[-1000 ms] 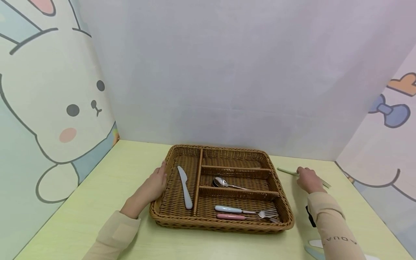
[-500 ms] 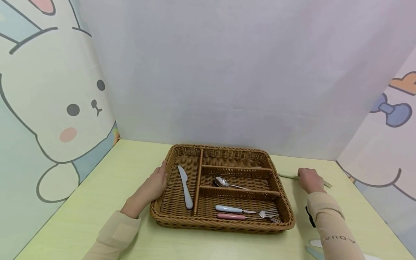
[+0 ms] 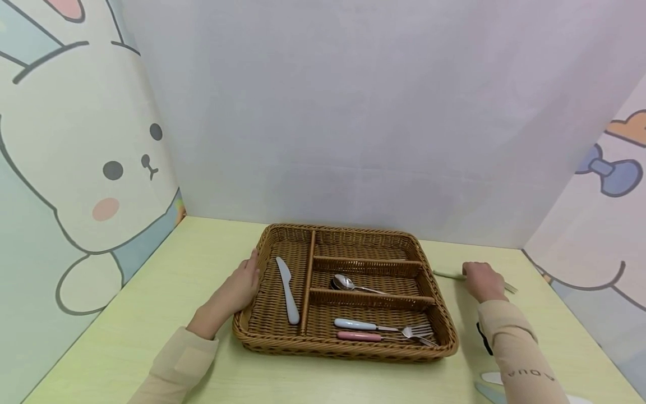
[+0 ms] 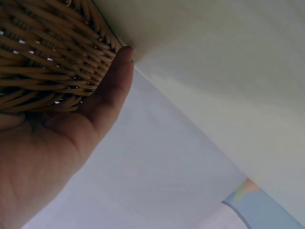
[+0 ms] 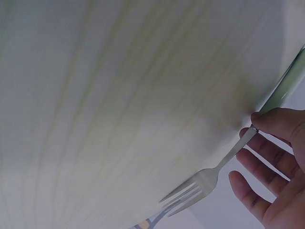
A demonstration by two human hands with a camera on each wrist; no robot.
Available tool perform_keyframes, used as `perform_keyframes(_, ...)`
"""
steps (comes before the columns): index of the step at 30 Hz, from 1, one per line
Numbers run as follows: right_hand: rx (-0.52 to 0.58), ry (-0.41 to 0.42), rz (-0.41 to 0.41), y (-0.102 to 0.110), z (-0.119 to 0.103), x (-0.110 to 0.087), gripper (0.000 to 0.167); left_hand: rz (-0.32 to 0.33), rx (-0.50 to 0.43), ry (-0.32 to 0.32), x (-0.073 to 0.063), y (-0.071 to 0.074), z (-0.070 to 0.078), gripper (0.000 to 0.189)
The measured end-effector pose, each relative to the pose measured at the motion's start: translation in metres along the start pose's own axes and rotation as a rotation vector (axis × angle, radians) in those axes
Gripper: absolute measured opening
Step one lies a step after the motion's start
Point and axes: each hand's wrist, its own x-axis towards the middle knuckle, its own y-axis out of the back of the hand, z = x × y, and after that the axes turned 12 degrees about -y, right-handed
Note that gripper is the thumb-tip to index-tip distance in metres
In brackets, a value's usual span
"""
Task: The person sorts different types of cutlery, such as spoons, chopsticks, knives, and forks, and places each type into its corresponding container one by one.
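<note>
My left hand (image 3: 243, 285) rests against the left side of a brown wicker cutlery tray (image 3: 343, 353). In the left wrist view its fingers (image 4: 114, 90) lie fairly straight along the woven outer wall. To the right of the tray, my right hand (image 3: 483, 280) pinches a fork (image 5: 207, 179) with a green handle (image 5: 286, 86) between thumb and fingertips, near where handle meets metal. The fork's tines are close to the tabletop. Inside the tray, a knife (image 3: 287, 292) occupies the long left compartment, and a spoon (image 3: 344, 283) lies in the middle right one.
The tray's front right compartment holds a blue-handled fork (image 3: 355, 325) and a pink-handled fork (image 3: 358, 336). Partly under the right sleeve, pale utensil handles (image 3: 489, 393) lie on the table (image 3: 282, 381). A white backdrop (image 3: 353, 140) rises behind, with printed side panels (image 3: 91, 146).
My right hand has stayed almost in place, and the green-handled fork has shifted slightly, its handle end dropping nearer the tray. My left hand has not moved.
</note>
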Motion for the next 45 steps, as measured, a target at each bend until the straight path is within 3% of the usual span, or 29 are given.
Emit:
perform_keyframes(18, -0.001, 0.017, 0.044, 0.007, 0.002, -0.009, 0.018, -0.007, -0.004, 0.003, 0.0, 0.002, 0.002, 0.053)
perform_keyframes(32, 0.006, 0.054, 0.2, 0.023, -0.011, -0.031, 0.008, 0.006, 0.007, -0.017, 0.0, 0.001, 0.0, 0.053)
perform_keyframes(45, 0.02, 0.164, 0.411, 0.044, -0.055, -0.072, 0.001, -0.012, 0.003, -0.008, 0.0, 0.002, 0.0, 0.053)
